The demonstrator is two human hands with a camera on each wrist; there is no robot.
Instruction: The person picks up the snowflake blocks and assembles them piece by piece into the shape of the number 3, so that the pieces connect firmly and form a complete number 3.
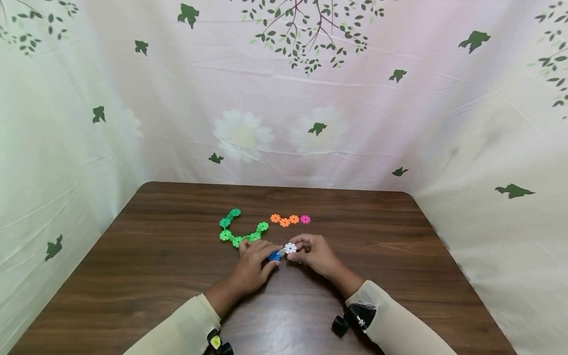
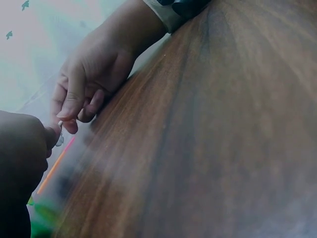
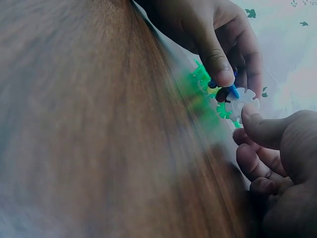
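My left hand (image 1: 253,265) pinches a blue flower-shaped interlocking disc (image 1: 274,256) between thumb and fingers. From the other side my right hand (image 1: 317,255) pinches a white notched disc (image 1: 290,248) of the same kind. Between the two hands the blue and white pieces meet, with another pale piece partly hidden there. In the right wrist view the white disc (image 3: 241,104) touches the blue piece (image 3: 234,91) under the left thumb. A curved chain of green discs (image 1: 225,234) lies just beyond the left hand, whose fingers cover part of its near side.
Behind the hands, a short row of orange discs (image 1: 284,222) ends in a pink disc (image 1: 305,219). Everything lies on a dark brown wooden table (image 1: 168,236). A printed curtain (image 1: 275,98) hangs behind the table and along both sides.
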